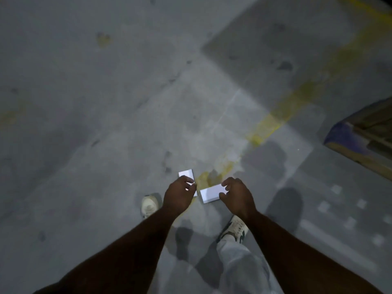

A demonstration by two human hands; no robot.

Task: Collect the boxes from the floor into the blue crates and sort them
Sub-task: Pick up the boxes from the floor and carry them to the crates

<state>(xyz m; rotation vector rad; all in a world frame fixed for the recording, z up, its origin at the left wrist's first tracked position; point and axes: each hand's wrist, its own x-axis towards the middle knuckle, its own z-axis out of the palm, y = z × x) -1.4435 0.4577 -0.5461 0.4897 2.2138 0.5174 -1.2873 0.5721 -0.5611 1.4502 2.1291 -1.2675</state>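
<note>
Two pale shoes (149, 205) are planted on the grey floor (84, 102). Just above them, the left hand (179, 195) is curled round a white box (186, 174), its long axis pointing away and largely hidden. The right hand (236, 197) pinches a second white box (211, 194) lying crosswise. A worn yellow line (273, 122) runs diagonally beyond; a pallet (364, 139) is cut off at right.

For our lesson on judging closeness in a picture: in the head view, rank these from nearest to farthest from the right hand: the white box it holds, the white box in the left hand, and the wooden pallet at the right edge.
From the right hand:
1. The white box it holds, in its fingers.
2. The other white box, in the left hand, across a small gap.
3. The wooden pallet, far off at the right edge.
</note>
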